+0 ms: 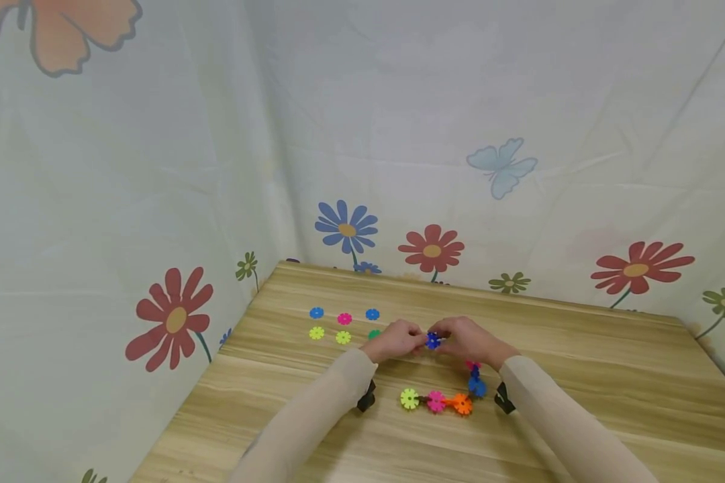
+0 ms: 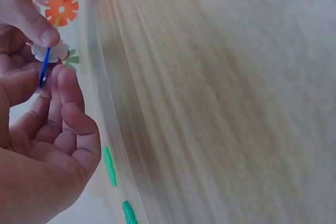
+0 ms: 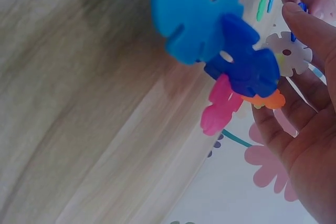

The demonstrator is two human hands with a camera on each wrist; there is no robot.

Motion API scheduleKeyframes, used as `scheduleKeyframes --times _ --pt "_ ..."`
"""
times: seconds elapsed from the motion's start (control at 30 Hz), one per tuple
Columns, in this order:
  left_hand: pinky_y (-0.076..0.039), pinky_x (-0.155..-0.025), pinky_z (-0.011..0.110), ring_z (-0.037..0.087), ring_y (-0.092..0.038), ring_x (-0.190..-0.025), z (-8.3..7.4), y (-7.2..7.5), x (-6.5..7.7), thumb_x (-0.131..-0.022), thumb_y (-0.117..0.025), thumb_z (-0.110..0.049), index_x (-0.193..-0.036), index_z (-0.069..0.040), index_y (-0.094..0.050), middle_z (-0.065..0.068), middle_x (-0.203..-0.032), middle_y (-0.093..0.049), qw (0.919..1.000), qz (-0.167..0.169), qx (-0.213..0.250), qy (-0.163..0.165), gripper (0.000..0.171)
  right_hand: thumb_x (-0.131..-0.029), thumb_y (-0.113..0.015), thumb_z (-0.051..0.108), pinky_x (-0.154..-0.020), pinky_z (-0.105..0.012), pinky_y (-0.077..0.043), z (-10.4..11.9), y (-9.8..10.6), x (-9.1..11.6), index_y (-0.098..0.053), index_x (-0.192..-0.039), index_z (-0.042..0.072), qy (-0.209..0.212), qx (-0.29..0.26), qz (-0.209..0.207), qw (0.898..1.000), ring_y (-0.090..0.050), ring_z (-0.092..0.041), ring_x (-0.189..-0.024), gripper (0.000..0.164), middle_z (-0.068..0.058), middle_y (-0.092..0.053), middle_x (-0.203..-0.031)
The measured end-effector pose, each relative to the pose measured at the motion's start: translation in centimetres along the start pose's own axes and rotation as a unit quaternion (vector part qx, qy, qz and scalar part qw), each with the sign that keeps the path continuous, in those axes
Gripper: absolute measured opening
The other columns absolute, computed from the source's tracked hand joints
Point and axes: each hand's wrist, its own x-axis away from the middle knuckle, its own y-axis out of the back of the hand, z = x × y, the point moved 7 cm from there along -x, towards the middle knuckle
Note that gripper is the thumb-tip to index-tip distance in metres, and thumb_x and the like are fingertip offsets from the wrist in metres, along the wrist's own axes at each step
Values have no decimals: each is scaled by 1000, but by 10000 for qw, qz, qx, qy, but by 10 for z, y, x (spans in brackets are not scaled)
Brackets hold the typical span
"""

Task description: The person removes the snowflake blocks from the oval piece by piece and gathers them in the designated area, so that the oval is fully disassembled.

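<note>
In the head view my left hand (image 1: 399,339) and right hand (image 1: 466,339) meet over the table around a dark blue notched disc (image 1: 433,341). Thumb and fingers of the left hand (image 2: 50,145) pinch that blue disc (image 2: 43,72), seen edge-on in the left wrist view. My right hand (image 3: 315,114) grips a white notched disc (image 3: 286,53), and the blue disc meets its edge. From the white disc a linked chain runs on through an orange disc (image 2: 62,10), a pink disc (image 3: 220,106), a dark blue disc (image 3: 244,59) and a lighter blue disc (image 3: 199,11).
The chain's other end lies nearer me, with an orange disc (image 1: 462,404), pink disc (image 1: 436,402) and yellow-green disc (image 1: 409,399). Loose discs lie in rows at back left, among them a blue disc (image 1: 317,312) and a green disc (image 1: 374,334). Flower-printed cloth (image 1: 399,134) hangs behind the table.
</note>
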Motion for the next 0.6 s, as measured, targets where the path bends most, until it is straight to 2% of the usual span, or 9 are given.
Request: scheduleKeyframes --times 0.17,0.3,0.6 --pt "-42 -56 21 12 -53 -62 0 -3 -1 -96 -57 -18 -85 0 -67 7 -74 -64 10000 25 18 -34 23 -80 -76 16 -80 -34 -52 1 0 0 -68 -109 10 70 -33 -23 10000 -63 -14 -88 31 2 -67 -99" --pt "-39 -54 22 11 -49 -58 0 -3 0 -96 -56 -19 -85 0 -67 8 -74 -64 10000 7 -7 -3 25 -81 -76 17 -82 -36 -51 -1 -1 1 -68 -109 9 -62 -48 8 10000 -63 -16 -89 30 2 -67 -99" --pt "-39 -54 22 10 -48 -59 0 1 1 -96 -56 -20 -84 -3 -67 6 -74 -64 9999 -46 -94 43 24 -80 -76 16 -84 -40 -50 -8 3 10 -68 -107 8 -275 310 80 9991 -61 -20 -94 29 -2 -66 -104"
